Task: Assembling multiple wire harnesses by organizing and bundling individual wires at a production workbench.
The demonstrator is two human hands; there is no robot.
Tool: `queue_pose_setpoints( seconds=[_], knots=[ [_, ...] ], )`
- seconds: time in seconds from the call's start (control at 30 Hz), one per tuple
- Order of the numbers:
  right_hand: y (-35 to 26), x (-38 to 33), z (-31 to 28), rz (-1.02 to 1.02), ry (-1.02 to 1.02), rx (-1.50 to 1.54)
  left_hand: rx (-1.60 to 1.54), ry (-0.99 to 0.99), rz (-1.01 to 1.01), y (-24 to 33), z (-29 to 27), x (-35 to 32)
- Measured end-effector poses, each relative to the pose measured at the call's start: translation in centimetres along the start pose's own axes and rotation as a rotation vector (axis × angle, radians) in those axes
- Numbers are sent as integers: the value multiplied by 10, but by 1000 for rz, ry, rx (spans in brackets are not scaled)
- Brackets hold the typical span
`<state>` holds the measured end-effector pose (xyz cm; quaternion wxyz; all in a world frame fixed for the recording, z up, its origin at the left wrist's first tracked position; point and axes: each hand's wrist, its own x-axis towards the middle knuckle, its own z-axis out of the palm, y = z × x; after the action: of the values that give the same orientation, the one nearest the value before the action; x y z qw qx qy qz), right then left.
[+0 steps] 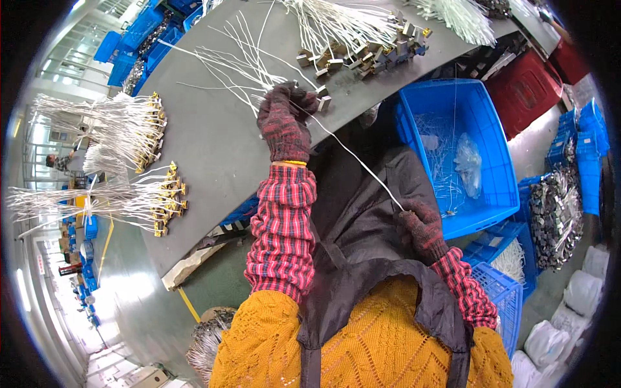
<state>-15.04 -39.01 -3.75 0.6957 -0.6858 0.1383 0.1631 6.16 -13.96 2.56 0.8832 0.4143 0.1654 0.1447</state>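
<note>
Both my hands wear dark knitted gloves. My left hand (284,123) is closed round a small bunch of white wires (242,71) at the table's near edge. Their loose ends fan out to the far left, and a few small grey blocks (323,98) show beside my fingers. One white wire (352,153) runs from there, almost straight, down to my right hand (424,227). That hand is closed on the wire's end, in front of the dark apron (362,207). My left fingertips are partly hidden by the glove and wires.
A large pile of wires with grey blocks (362,55) lies at the table's far side. Tied wire bundles with brass-coloured ends (162,200) lie on the grey table (200,155) at left. A blue bin (498,155) with wire scraps stands at my right, near a red container (527,90).
</note>
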Motion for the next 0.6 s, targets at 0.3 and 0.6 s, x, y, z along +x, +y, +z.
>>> queue_pose_setpoints(
  seconds=[0.3,0.6],
  knots=[
    [-22,53,44,-367,118,-146,-4,-224,-120,-18,-15,-38],
    [-64,90,90,-469,170,-363,-58,-273,-141,-20,-23,-65]
  ],
)
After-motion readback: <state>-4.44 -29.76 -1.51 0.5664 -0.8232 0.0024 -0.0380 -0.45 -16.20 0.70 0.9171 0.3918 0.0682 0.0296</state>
